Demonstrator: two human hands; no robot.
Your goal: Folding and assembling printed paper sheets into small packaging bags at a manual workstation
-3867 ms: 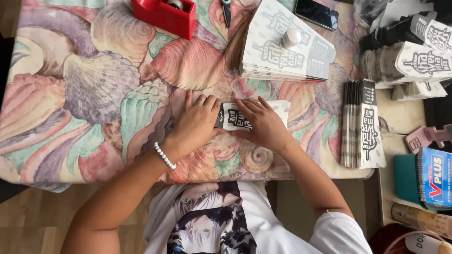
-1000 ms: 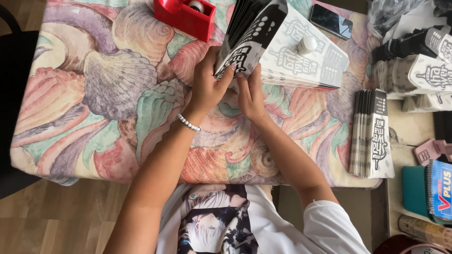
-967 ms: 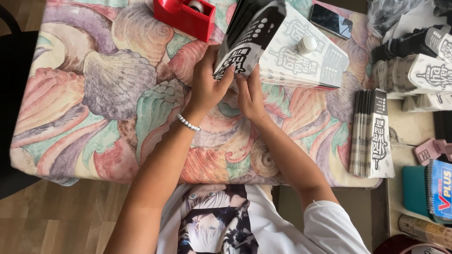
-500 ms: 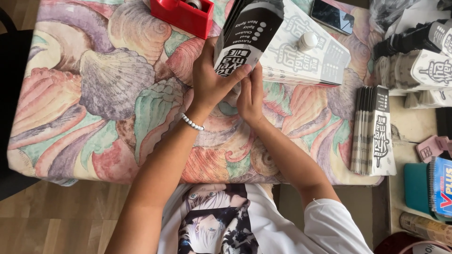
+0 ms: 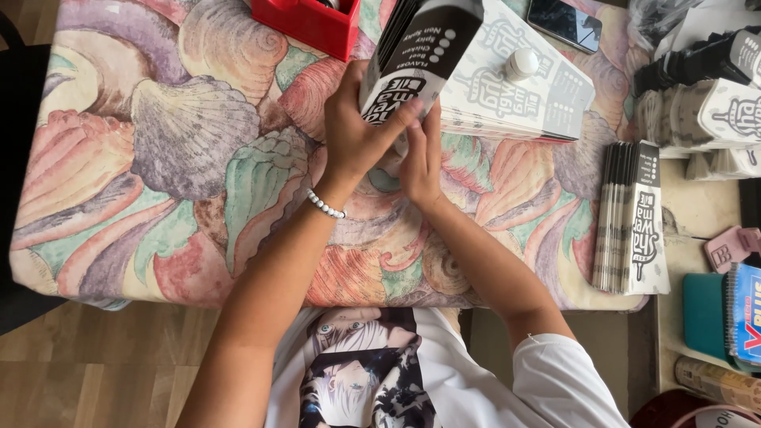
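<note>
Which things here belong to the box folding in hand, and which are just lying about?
In the job:
- black-and-white box, held upright off the table by left hand and right hand
- stack of flat boxes behind it
- bundle of flat boxes at right

Lying about:
- red tray
- phone
- white bottle cap
- pink clip

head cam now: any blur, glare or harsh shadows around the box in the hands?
Head view: lighting soft and even, no hard shadows on the tablecloth; black-and-white carton slightly soft near the top edge, held by left hand and right hand; phone screen shows mild reflection; edges look slightly bowed.
</note>
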